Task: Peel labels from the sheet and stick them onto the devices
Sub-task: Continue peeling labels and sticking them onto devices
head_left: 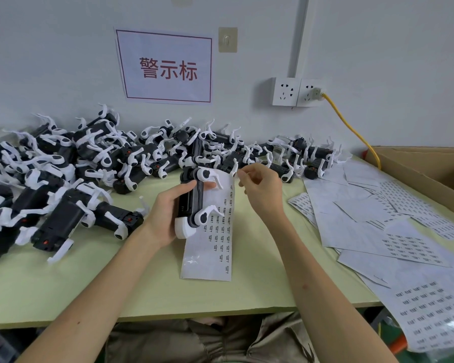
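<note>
A black and white device [194, 200] is held in the grip of the left hand [165, 213], with the fingers wrapped round its dark body. A long label sheet [215, 247] is seen just under it, its lower end laid on the table [142, 284]. The right hand [260, 189] is pinched by the sheet's top corner; whether a label is held cannot be told. A big pile of devices [76, 163] is heaped on the left, and more sheets [378, 231] are spread on the right
</note>
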